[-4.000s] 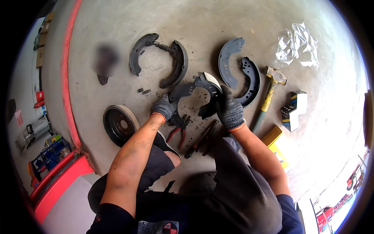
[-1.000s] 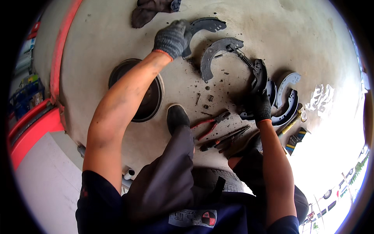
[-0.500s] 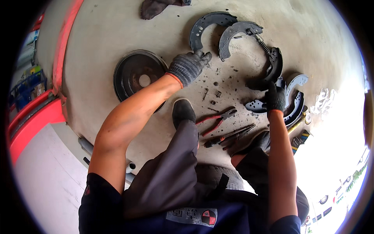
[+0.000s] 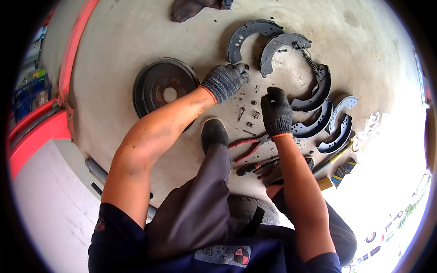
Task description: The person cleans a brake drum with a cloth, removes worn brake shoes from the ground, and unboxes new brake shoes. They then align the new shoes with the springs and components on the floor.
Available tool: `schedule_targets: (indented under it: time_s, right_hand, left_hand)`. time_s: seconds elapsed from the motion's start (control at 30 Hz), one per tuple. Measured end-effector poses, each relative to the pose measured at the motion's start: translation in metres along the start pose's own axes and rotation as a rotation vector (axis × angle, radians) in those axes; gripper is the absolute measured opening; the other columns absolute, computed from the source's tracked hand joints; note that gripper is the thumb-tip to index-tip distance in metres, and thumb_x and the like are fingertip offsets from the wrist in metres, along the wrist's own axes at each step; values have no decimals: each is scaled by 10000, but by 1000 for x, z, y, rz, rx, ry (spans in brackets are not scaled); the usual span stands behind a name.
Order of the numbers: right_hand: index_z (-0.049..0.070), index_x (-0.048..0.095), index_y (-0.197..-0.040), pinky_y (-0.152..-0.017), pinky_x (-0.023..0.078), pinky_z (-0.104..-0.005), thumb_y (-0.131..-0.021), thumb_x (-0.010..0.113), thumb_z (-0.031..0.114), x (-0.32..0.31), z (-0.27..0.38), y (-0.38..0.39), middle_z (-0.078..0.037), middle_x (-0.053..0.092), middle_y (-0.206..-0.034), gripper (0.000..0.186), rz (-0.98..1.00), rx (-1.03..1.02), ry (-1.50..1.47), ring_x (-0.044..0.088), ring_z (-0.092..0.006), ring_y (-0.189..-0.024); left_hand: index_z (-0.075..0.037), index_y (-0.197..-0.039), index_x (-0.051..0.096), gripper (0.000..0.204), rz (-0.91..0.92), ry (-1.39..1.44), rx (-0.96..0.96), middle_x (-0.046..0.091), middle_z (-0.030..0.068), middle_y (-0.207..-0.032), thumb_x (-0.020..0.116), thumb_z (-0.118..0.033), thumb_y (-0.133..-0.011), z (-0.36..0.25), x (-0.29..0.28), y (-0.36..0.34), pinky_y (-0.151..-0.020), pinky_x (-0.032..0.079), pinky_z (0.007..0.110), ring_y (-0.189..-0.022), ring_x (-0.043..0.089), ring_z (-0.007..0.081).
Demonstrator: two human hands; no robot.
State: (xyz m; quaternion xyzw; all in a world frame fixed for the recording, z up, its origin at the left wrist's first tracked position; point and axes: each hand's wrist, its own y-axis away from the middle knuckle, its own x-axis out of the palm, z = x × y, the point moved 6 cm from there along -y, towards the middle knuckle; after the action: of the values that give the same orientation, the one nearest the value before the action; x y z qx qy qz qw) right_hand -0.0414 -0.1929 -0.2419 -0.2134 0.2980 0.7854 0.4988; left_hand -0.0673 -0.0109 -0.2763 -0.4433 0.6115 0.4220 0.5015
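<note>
My left hand (image 4: 224,83), in a grey knit glove with an orange cuff, is closed in a pinch just right of the black brake drum (image 4: 150,98). A small dark part (image 4: 247,67) sticks out at its fingertips, too small to name. My right hand (image 4: 277,113), also gloved, is curled shut over the floor left of the brake shoes; whatever is inside is hidden. Beyond the hands lie two curved brake shoes (image 4: 275,48), one joined by a spring (image 4: 311,62) to another shoe (image 4: 322,88). A small coil spring (image 4: 256,114) and a pin (image 4: 241,113) lie between my hands.
Red-handled pliers (image 4: 246,148) and another hand tool (image 4: 250,168) lie by my shoes. More brake shoes (image 4: 336,142), a hammer (image 4: 337,157) and a small box (image 4: 341,173) are at the right. A dark cloth (image 4: 193,10) lies far off; a red metal frame (image 4: 45,132) stands left.
My right hand has moved left, away from the lower brake shoes, toward my left hand; a shoe near where it was now shows more fully. The left hand has barely shifted.
</note>
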Motion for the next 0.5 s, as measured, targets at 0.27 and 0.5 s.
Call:
schedule_targets:
  time_s: [0.27, 0.5]
  right_hand:
    - [82, 638, -1149, -858, 536, -458, -875, 664, 247, -4, -19, 3, -184, 687, -1005, 321, 77, 6, 127, 666, -383, -983]
    - [165, 514, -1355, -841, 533, -520, -854, 679, 330, 52, -16, 56, -246, 578, -1168, 553, 347, 108, 205, 641, -448, -949]
  left_hand:
    - [-80, -1093, 627, 225, 163, -163, 78, 660, 176, -997, 480, -164, -946, -20, 0, -44, -650, 568, 449, -783, 704, 302]
    - [-117, -1143, 611, 243, 368, -46, 145, 636, 181, -1095, 499, -130, -929, -9, 5, 9, -685, 577, 432, -862, 703, 299]
